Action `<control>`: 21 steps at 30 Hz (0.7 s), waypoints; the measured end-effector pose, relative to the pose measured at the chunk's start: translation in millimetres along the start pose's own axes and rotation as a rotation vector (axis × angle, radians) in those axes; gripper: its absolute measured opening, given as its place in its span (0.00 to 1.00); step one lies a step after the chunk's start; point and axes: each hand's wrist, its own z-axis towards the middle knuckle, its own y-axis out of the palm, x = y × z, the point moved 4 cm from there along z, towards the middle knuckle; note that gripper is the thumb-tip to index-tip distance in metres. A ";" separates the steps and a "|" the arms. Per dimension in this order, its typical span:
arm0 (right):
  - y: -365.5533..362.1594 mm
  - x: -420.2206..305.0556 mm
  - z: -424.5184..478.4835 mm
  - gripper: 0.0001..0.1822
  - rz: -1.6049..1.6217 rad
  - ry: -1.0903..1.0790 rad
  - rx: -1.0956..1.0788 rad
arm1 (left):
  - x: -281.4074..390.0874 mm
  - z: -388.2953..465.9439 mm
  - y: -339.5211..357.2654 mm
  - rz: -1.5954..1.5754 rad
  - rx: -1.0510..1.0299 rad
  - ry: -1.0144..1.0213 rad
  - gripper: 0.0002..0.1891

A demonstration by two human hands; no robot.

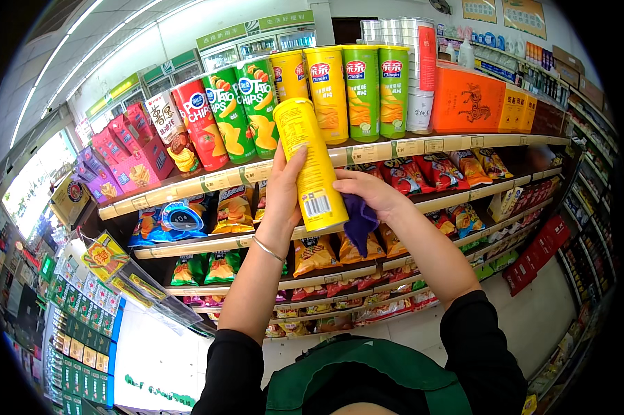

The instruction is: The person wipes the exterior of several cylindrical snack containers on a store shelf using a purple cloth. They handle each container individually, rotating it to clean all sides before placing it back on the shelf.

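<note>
A yellow chip canister (312, 171) is held tilted before the top shelf, its back with a barcode turned to me. My left hand (287, 181) wraps its left side, the thumb across the front. At the canister's right side, my right hand (366, 191) touches it with the fingertips and holds a purple cloth (361, 223) that hangs below the palm. Behind stand another yellow canister (328, 98) and light green canisters (361, 96). To the left are dark green canisters (257, 109) and a red canister (200, 124).
Bagged snacks (234, 207) fill the lower shelves. Right of the canisters are stacked white tubs (421, 62) and an orange box (465, 101). A hanging candy display (107, 257) juts out at the left, near stacked beer cartons (83, 301). A red stepped display (537, 254) stands on the right.
</note>
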 end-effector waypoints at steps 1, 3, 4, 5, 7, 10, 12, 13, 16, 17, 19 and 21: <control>2.9 -5.4 -1.7 0.29 -0.074 -0.027 0.002 | 4.0 -0.6 3.9 0.077 -0.026 0.065 0.33; 8.0 -20.3 -2.3 0.31 -0.265 -0.128 0.025 | 11.1 -1.4 12.4 0.231 -0.077 0.195 0.38; 9.6 -32.1 0.7 0.32 -0.381 -0.203 0.045 | 21.0 -2.6 19.7 0.267 -0.141 0.306 0.42; 12.6 -44.4 3.1 0.33 -0.497 -0.279 0.065 | 29.9 -1.2 19.0 0.342 -0.129 0.417 0.39; 24.3 -72.1 11.3 0.33 -0.550 -0.497 0.159 | 49.7 8.7 1.4 0.465 -0.005 0.541 0.36; 6.2 -95.6 34.8 0.36 -0.855 -0.654 0.398 | 49.1 22.6 -20.0 0.482 0.159 0.607 0.26; 3.7 -96.3 53.0 0.38 -0.995 -0.785 0.497 | 38.6 25.1 -31.4 0.512 0.250 0.593 0.21; 7.4 -93.7 60.8 0.37 -1.027 -0.819 0.513 | 29.0 27.0 -39.1 0.524 0.254 0.589 0.19; 5.1 -79.7 82.6 0.37 -1.192 -0.885 0.636 | 12.5 25.7 -41.5 0.826 0.216 0.665 0.18; -1.6 -73.6 89.7 0.38 -1.207 -0.850 0.664 | 8.3 26.8 -36.6 0.849 0.183 0.669 0.18; 2.9 -67.4 100.4 0.40 -1.227 -0.786 0.699 | 4.3 34.7 -41.5 0.987 0.179 0.729 0.20; 4.4 -61.7 104.8 0.41 -1.253 -0.700 0.690 | -1.3 37.5 -41.4 1.074 0.143 0.705 0.23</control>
